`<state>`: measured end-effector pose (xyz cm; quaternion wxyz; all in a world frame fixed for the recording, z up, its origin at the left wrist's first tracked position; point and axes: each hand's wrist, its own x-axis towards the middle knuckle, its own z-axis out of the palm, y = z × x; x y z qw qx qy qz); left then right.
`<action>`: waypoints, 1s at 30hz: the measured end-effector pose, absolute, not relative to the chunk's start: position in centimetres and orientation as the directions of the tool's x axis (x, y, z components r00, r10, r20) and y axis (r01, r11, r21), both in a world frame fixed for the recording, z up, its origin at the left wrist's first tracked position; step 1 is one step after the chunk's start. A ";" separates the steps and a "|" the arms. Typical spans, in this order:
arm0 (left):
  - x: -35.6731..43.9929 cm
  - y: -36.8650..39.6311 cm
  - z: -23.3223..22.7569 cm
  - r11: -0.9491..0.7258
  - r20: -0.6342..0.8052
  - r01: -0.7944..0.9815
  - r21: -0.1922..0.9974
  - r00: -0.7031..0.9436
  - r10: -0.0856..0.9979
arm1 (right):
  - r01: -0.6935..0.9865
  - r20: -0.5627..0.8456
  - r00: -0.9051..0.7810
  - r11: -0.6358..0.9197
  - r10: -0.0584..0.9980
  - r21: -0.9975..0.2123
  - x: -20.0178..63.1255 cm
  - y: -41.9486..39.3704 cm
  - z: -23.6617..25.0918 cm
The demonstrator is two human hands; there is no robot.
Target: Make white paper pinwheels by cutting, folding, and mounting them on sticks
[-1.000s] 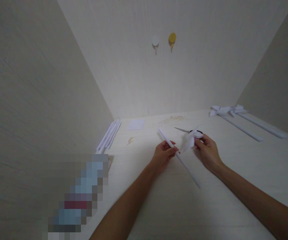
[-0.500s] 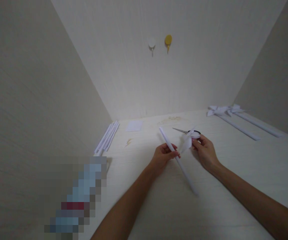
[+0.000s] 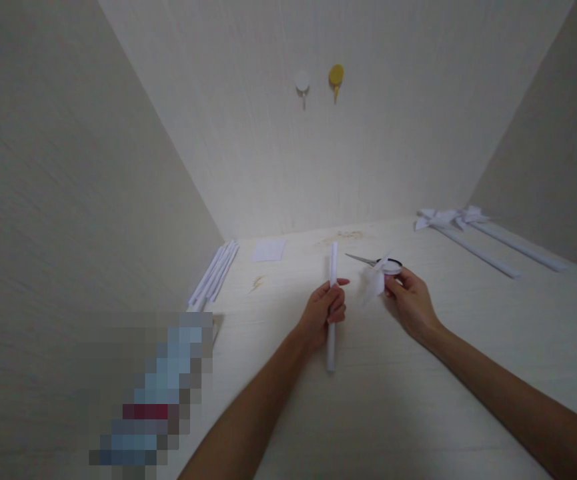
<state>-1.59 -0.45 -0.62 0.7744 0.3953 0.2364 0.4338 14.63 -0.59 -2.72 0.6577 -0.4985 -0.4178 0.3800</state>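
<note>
White tube point(image 3: 331, 347), long axis nearly vertical in view.

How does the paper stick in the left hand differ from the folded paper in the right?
The paper stick is long, narrow and straight; the folded paper is shorter and wider, with jutting flaps. The left hand wraps around the paper stick near its middle, while the right hand pinches the folded paper at one side. Both are white.
</note>
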 end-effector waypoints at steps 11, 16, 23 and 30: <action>-1.9 0.0 -0.4 0.397 -0.049 -0.496 0.772 0.576 0.816 | -0.061 0.176 0.362 0.212 0.915 -0.975 14.6 -0.7 -2.5; -1.7 -0.1 -0.5 0.329 -0.032 -0.483 0.811 0.526 0.850 | -0.067 0.169 0.363 0.206 0.916 -0.976 14.6 -0.8 -2.5; -1.6 -0.3 -0.7 0.288 -0.013 -0.456 0.842 0.517 0.856 | -0.057 0.175 0.364 0.209 0.915 -0.976 14.6 -0.7 -2.5; -1.6 -0.4 -0.6 0.352 0.002 -0.476 0.806 0.596 0.803 | -0.088 0.172 0.352 0.215 0.920 -0.973 14.7 -0.6 -2.9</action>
